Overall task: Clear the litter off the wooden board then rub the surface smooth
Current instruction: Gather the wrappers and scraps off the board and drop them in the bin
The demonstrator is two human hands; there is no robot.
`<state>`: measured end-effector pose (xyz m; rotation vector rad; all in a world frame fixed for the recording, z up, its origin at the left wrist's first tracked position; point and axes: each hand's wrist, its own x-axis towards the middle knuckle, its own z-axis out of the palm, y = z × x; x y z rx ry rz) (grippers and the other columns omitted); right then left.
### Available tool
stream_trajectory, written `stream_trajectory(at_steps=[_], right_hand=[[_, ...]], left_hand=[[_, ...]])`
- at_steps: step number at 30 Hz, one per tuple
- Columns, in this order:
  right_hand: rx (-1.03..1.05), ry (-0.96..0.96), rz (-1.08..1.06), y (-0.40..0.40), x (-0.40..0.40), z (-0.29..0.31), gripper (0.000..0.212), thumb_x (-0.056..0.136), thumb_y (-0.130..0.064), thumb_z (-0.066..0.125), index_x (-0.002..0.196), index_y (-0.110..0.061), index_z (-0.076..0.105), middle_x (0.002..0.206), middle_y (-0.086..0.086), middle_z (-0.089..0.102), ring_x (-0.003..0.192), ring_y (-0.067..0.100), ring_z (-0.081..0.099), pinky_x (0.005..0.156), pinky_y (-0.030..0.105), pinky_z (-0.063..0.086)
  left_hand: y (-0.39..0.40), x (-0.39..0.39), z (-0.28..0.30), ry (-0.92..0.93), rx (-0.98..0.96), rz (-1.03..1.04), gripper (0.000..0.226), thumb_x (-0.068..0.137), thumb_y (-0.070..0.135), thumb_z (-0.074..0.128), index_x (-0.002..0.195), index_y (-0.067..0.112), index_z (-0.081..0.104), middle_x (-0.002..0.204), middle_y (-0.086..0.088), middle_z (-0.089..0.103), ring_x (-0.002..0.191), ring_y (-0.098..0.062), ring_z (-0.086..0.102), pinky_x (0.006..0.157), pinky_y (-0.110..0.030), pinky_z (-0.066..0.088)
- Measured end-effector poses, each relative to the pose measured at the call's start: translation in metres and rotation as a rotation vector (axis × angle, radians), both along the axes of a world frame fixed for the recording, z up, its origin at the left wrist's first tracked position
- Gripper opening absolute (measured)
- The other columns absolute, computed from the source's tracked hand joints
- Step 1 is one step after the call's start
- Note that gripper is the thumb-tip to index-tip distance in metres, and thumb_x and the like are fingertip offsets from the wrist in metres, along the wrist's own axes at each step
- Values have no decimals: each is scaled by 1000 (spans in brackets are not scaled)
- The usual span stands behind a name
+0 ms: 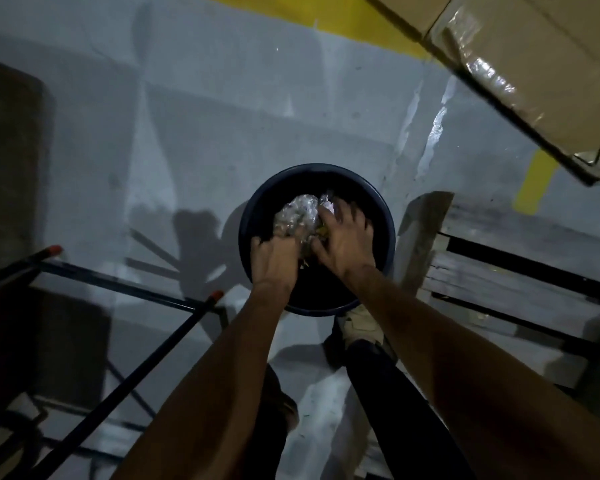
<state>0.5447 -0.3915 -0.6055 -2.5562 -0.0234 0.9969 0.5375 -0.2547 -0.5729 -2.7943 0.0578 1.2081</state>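
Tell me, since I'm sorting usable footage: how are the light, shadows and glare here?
Head view: dim overall, the forearms nearly dark; the hands cast a hard shadow leftward on the grey floor; glare on the crumpled plastic over the bucket and on the box's tape; wide-angle bending at edges.

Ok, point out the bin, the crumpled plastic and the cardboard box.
bin [257, 202], head view, on its dark upper-left rim.
crumpled plastic [297, 213], head view, middle of the shiny wad.
cardboard box [534, 64], head view, on its taped side.

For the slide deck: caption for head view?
Both hands hold crumpled plastic litter over a dark round bin.
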Motion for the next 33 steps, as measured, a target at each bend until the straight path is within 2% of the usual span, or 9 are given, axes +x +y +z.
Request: stream_trajectory(at_steps=[3,6,9,12,17,22,26,30,33], right_hand=[[57,27,-83,1,3,10,74,92,-29,72,155,-32,33,166,10,14,143,39,32,115,57,37],[87,-3,-117,1,6,21,93,80,-13,80,155,-33,29,160,10,19,136,38,42,112,50,44],[162,-31,-226,0,12,36,86,82,-12,78,155,-25,35,157,11,32,134,36,49,112,45,44],[216,-41,-336,-3,14,52,79,80,-13,80,149,-24,44,154,9,42,134,34,51,111,51,44],[246,-128,-511,-1,-8,98,60,86,-4,71,142,-16,54,142,10,59,129,29,56,110,37,45],[310,22,-583,12,-50,192,40,94,1,59,133,-7,65,129,14,70,121,30,64,101,30,47],[420,-50,-673,26,-83,301,31,99,-5,58,128,-6,68,122,12,73,111,21,67,91,17,45],[546,-92,-742,40,-113,410,26,101,-10,57,124,-7,69,117,7,72,110,21,68,102,41,55],[584,-165,-772,52,-132,478,24,99,-9,60,120,-11,71,111,3,73,106,18,69,102,42,56]], left_hand=[[-2,12,20,17,-24,-13,28,103,7,42,114,11,68,115,-13,69,104,-32,69,74,-35,45],[2,20,35,-52,-62,75,25,100,3,46,111,6,67,113,-16,69,102,-35,69,73,-38,48],[11,16,40,-202,-220,365,18,99,6,49,103,5,66,104,-17,69,96,-36,67,74,-39,48],[19,9,44,-320,-354,640,8,95,5,58,93,4,66,95,-9,63,91,-32,62,65,-20,34],[25,-19,87,-296,-453,645,8,88,9,72,81,10,75,89,-7,66,81,-23,62,65,-33,46],[26,-57,185,-293,-532,813,9,94,16,70,96,15,79,95,-9,77,89,-26,70,79,-39,57],[25,-92,287,-344,-642,851,15,96,17,67,104,12,78,102,-8,78,95,-24,71,81,-35,56],[28,-126,410,-387,-757,816,17,97,18,65,106,11,78,99,-7,78,91,-21,70,75,-28,52],[39,-151,490,-461,-866,807,17,97,15,64,105,10,78,97,-4,77,86,-15,68,73,-22,50]])
